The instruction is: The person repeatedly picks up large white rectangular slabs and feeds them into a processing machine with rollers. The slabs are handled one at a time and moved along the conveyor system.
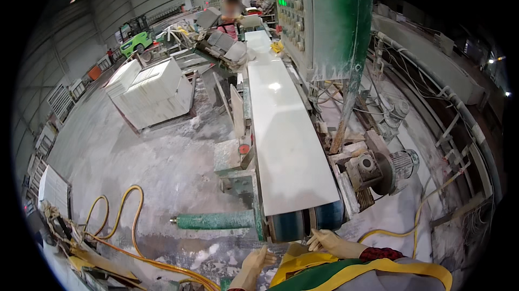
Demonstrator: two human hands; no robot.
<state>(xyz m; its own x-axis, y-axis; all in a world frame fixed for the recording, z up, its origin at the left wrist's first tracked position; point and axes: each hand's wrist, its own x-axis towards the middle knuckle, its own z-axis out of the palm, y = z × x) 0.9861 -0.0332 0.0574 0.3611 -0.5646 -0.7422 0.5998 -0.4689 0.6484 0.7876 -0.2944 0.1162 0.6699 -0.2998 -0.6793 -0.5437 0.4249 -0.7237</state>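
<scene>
A long, glossy white slab [289, 150] lies flat on the conveyor in front of me, its near edge at the end of the belt. Below that edge shows the dark blue conveyor roller [287, 227]. My right hand [331, 241] is beside the roller's near side, with its fingers stretched toward the slab's end. Lower and to the left, my left hand [258, 261] is held with fingers extended and nothing in it. Neither hand grips the slab. A yellow and green apron [319, 272] covers my front between the forearms.
A control cabinet [319, 26] stands right of the conveyor, with a motor [403, 164] nearer me. To the left, a green cylinder [216, 221] juts out and a yellow hose [141, 204] coils on the floor. Stacked white slabs [157, 94], a forklift [135, 42] and a person [230, 23] are farther off.
</scene>
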